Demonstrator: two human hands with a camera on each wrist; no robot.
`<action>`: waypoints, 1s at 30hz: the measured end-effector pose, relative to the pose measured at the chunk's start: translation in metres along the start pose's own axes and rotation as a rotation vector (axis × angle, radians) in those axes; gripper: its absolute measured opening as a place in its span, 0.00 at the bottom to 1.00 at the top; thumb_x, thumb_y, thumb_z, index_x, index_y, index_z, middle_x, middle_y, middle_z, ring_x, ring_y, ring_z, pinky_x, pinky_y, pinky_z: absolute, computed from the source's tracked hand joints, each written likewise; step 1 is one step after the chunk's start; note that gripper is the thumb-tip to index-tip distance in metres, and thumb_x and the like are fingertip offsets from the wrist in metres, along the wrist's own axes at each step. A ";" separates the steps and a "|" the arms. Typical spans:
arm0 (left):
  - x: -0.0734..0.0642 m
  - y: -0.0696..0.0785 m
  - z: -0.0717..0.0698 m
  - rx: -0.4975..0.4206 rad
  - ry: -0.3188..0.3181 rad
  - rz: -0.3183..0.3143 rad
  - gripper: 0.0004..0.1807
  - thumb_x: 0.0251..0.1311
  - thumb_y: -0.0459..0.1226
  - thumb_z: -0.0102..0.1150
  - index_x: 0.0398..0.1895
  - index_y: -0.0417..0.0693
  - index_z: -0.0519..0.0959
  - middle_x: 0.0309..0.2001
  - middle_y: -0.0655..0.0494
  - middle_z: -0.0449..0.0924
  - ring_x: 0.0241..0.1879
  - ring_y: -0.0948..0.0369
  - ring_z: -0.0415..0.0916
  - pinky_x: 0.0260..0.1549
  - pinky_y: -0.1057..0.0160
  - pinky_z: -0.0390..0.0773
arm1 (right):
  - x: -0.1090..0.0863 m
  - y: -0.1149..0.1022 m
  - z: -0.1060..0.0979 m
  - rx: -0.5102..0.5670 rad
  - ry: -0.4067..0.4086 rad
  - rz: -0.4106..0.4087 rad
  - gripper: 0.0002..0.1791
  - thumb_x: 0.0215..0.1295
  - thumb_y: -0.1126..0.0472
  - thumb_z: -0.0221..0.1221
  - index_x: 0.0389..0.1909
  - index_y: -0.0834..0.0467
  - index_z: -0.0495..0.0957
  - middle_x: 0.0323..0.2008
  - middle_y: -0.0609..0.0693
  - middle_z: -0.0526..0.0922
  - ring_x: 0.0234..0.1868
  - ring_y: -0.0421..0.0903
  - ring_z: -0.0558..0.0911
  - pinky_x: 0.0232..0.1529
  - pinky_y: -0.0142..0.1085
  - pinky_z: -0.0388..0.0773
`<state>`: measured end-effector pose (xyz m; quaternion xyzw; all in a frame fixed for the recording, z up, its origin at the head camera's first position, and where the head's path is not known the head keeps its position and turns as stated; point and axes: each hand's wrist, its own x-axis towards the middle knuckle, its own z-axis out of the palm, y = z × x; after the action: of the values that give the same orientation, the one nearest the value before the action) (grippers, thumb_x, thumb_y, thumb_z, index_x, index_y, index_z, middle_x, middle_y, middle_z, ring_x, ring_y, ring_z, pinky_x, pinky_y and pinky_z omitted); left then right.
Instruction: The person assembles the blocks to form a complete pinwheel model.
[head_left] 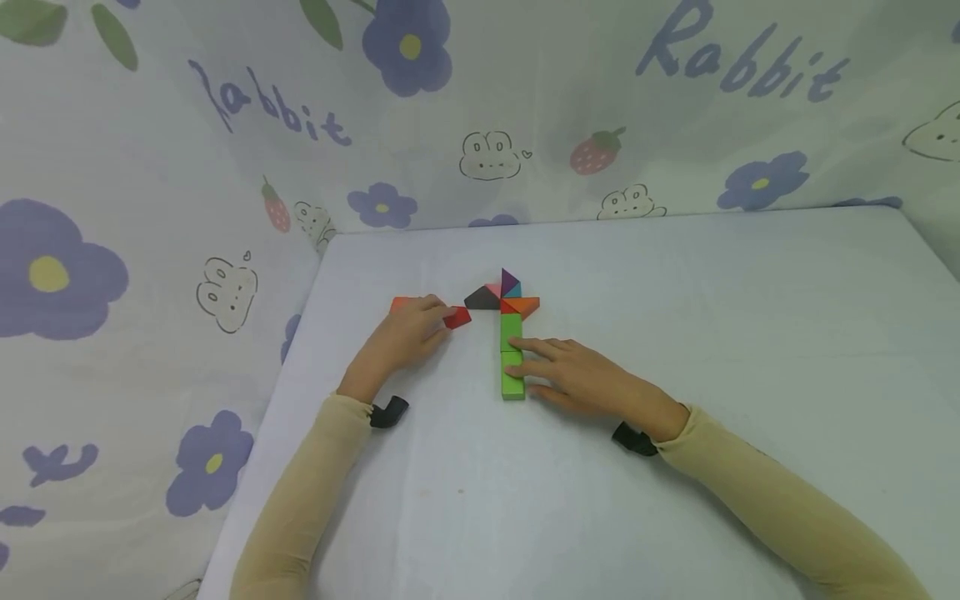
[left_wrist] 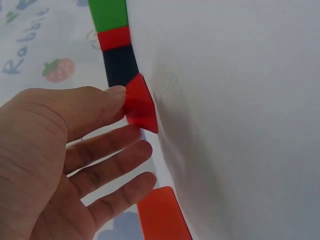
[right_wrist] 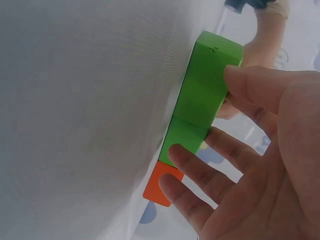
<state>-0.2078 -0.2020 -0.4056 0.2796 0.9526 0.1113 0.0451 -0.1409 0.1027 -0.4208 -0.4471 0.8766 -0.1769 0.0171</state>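
Observation:
My left hand (head_left: 408, 333) pinches a red angular block (left_wrist: 141, 107) between thumb and index finger, its other fingers loosely extended. That block lies just left of a pinwheel-like cluster of coloured blocks, near its dark block (head_left: 483, 299). My right hand (head_left: 588, 375) rests with fairly straight fingers on two green rectangular blocks. The far green block (head_left: 511, 327) and near green block (head_left: 513, 385) stand end to end in a line below the cluster. In the right wrist view the thumb lies against the side of the green row (right_wrist: 202, 90).
An orange block (head_left: 401, 302) sits partly hidden behind the left hand. The cluster includes a purple triangle (head_left: 509, 282) and an orange piece (head_left: 527, 305). A white cloth covers the table (head_left: 712, 333); printed fabric (head_left: 540, 100) rises behind and at the left.

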 end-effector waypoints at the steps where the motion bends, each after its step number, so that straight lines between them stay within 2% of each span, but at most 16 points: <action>1: 0.000 0.000 0.001 -0.001 0.004 0.001 0.21 0.64 0.37 0.62 0.60 0.47 0.79 0.52 0.49 0.79 0.52 0.53 0.77 0.56 0.53 0.79 | 0.000 0.000 0.000 0.000 0.000 0.000 0.24 0.68 0.54 0.60 0.65 0.44 0.73 0.71 0.52 0.66 0.66 0.54 0.73 0.61 0.51 0.75; 5: 0.000 0.000 0.003 -0.018 0.027 0.011 0.19 0.62 0.38 0.63 0.57 0.45 0.80 0.53 0.50 0.78 0.53 0.54 0.77 0.57 0.54 0.78 | 0.000 0.000 0.001 -0.003 -0.002 0.001 0.24 0.68 0.54 0.60 0.65 0.44 0.73 0.71 0.52 0.66 0.66 0.54 0.73 0.61 0.51 0.75; 9: 0.001 0.001 0.005 -0.038 0.029 0.006 0.18 0.60 0.40 0.67 0.52 0.44 0.80 0.50 0.52 0.79 0.49 0.56 0.77 0.55 0.56 0.79 | 0.000 0.000 0.002 -0.013 -0.006 0.005 0.24 0.68 0.54 0.60 0.65 0.43 0.73 0.71 0.52 0.66 0.66 0.54 0.73 0.61 0.51 0.75; 15: 0.003 0.002 0.006 -0.113 0.024 -0.047 0.13 0.60 0.40 0.67 0.45 0.44 0.82 0.43 0.52 0.82 0.42 0.57 0.78 0.49 0.58 0.80 | -0.001 0.000 0.002 -0.012 -0.006 0.009 0.24 0.68 0.54 0.60 0.65 0.43 0.73 0.71 0.52 0.66 0.66 0.54 0.73 0.61 0.50 0.75; 19: 0.003 -0.003 0.007 -0.181 0.030 -0.109 0.11 0.64 0.40 0.61 0.44 0.42 0.83 0.41 0.51 0.83 0.44 0.55 0.79 0.51 0.55 0.80 | -0.001 -0.001 0.003 -0.005 -0.006 0.013 0.23 0.69 0.54 0.60 0.65 0.43 0.73 0.72 0.52 0.65 0.66 0.54 0.73 0.62 0.50 0.74; 22: 0.004 -0.008 0.009 -0.174 0.035 -0.149 0.14 0.68 0.41 0.56 0.45 0.40 0.83 0.41 0.49 0.83 0.44 0.54 0.79 0.50 0.54 0.80 | -0.001 -0.001 0.003 -0.005 -0.011 0.015 0.24 0.69 0.54 0.60 0.65 0.43 0.73 0.72 0.52 0.65 0.66 0.54 0.73 0.62 0.50 0.74; 26: 0.002 -0.011 0.007 -0.151 0.040 -0.136 0.16 0.70 0.42 0.53 0.48 0.39 0.82 0.42 0.49 0.81 0.42 0.54 0.79 0.47 0.54 0.80 | -0.001 -0.001 0.002 -0.004 -0.013 0.016 0.24 0.68 0.54 0.60 0.65 0.43 0.73 0.72 0.52 0.65 0.66 0.54 0.73 0.62 0.50 0.74; 30: -0.004 -0.006 -0.005 -0.088 0.075 -0.080 0.13 0.67 0.38 0.57 0.49 0.41 0.82 0.42 0.51 0.80 0.42 0.54 0.80 0.46 0.54 0.81 | -0.001 -0.001 0.002 -0.006 -0.010 0.011 0.24 0.68 0.55 0.60 0.65 0.43 0.73 0.72 0.52 0.65 0.66 0.55 0.73 0.62 0.50 0.75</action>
<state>-0.2081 -0.2102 -0.4019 0.2345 0.9582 0.1617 0.0258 -0.1390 0.1019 -0.4226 -0.4434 0.8794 -0.1722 0.0211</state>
